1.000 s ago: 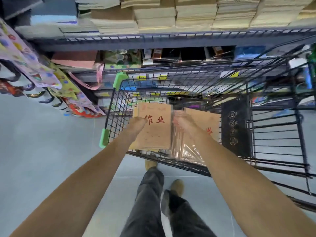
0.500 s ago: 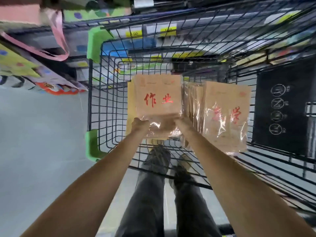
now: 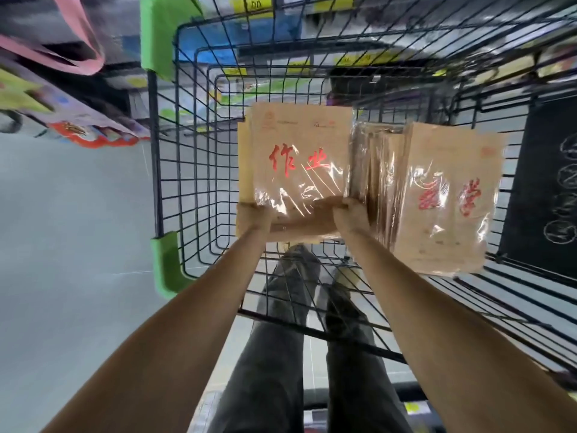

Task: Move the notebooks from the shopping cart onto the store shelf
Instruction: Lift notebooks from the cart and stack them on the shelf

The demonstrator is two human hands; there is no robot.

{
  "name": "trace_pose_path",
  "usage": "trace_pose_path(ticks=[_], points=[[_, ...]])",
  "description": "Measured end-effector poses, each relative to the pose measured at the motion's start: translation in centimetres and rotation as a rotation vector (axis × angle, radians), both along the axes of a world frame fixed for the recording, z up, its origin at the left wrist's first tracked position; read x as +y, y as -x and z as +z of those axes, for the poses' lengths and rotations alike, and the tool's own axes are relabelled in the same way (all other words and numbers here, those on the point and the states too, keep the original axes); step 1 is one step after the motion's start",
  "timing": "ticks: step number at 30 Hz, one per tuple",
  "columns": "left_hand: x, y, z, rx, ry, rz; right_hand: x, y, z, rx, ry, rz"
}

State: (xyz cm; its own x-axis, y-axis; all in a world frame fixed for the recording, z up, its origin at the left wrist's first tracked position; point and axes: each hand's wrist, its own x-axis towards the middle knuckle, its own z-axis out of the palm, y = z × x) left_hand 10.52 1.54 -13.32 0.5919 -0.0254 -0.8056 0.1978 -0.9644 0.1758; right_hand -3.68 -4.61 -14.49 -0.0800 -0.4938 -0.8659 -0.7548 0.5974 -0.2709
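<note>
I am reading the red characters 作业 on the front of the nearer notebook pack (image 3: 299, 164), which is shrink-wrapped and throwing glare. The second pack (image 3: 449, 198), just beside it on the right, is also carrying two red characters, but they are smearing too much for me to read. I am counting two packs, with perhaps a third showing as a tan edge behind the first. Both are standing upright inside the shopping cart (image 3: 187, 151), which is showing two green corner guards (image 3: 167, 267) and one black panel (image 3: 543, 189) of white circular icons. The left hand (image 3: 254, 218) and right hand (image 3: 351, 214) are gripping the 作业 pack's lower corners, fingers curling round its bottom edge. Against half a second ago, the grip is staying put while the packs are looming larger and the view is tipping further down.
</note>
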Motion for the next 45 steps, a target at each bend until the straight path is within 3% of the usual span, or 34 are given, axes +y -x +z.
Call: trace_pose_path(ticks=[5, 8, 13, 17, 25, 30, 34, 38, 45], points=[[0.1, -0.5, 1.1, -0.03, 0.053, 0.005, 0.2, -0.1, 0.1, 0.049, 0.077, 0.063], [0.5, -0.2, 2.2, -0.021, 0.11, -0.062, 0.0, 0.1, 1.0, 0.007, -0.02, 0.037], [0.7, 0.7, 4.1, -0.028, 0.184, -0.145, -0.4, 0.0, 3.4, -0.124, -0.129, 0.18], [0.1, 1.3, 6.2, -0.051, 0.245, -0.119, -0.7, 1.6, 5.1, -0.149, -0.05, -0.019], [1.1, 3.6, 11.8, -0.102, 0.238, -0.092, -2.6, 5.8, 11.1, -0.278, -0.045, -0.093], [1.6, 5.6, 16.9, -0.032, 0.289, 0.026, -3.5, 7.4, 16.8, -0.319, 0.018, -0.123], [1.0, 7.3, 22.0, 0.036, 0.461, 0.076, -4.2, 8.3, 21.7, -0.335, 0.047, -0.104], [-0.2, 9.0, 27.5, -0.043, 0.584, 0.055, -4.6, 9.7, 27.2, -0.379, 0.116, -0.099], [-1.2, 11.5, 39.3, -0.188, 0.821, 0.005, -5.4, 12.2, 40.3, -0.534, 0.433, -0.121]])
